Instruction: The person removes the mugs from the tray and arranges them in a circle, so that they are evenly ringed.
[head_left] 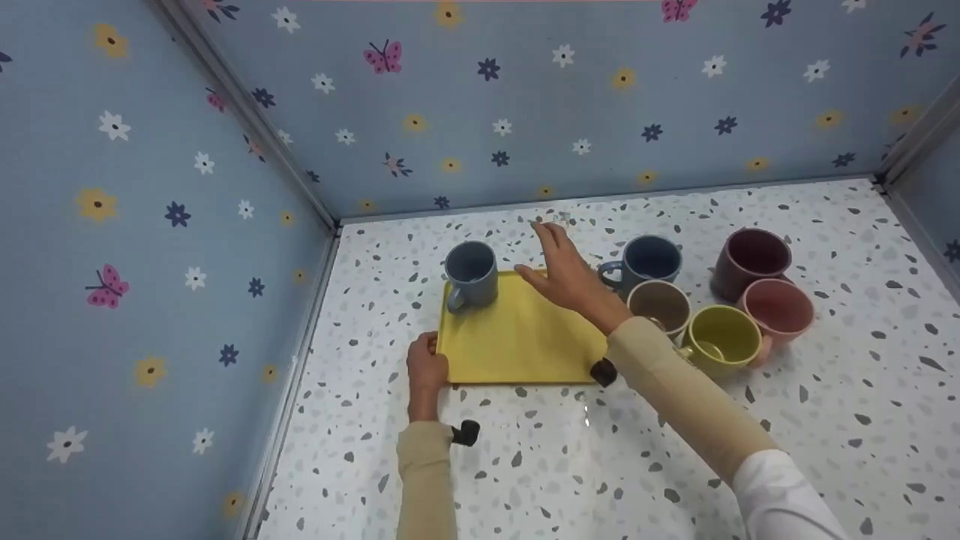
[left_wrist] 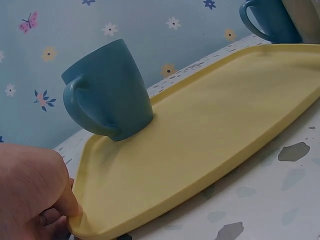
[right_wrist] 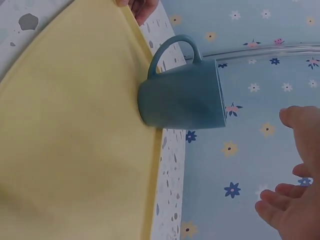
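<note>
Yellow tray (head_left: 517, 337) corner pinched by left hand (head_left: 426, 367); right hand (head_left: 566, 270) open above it.

You get bright, even light with only soft shadows; a pale glare patch sits on the tabletop (head_left: 585, 420) at lower centre of the head view. Your right hand (right_wrist: 292, 200) looks slightly blurred at the right wrist view's right edge.

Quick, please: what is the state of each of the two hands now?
Left hand: pinches the near left corner of the yellow tray.
Right hand: open, fingers spread above the tray, holds nothing.
</note>
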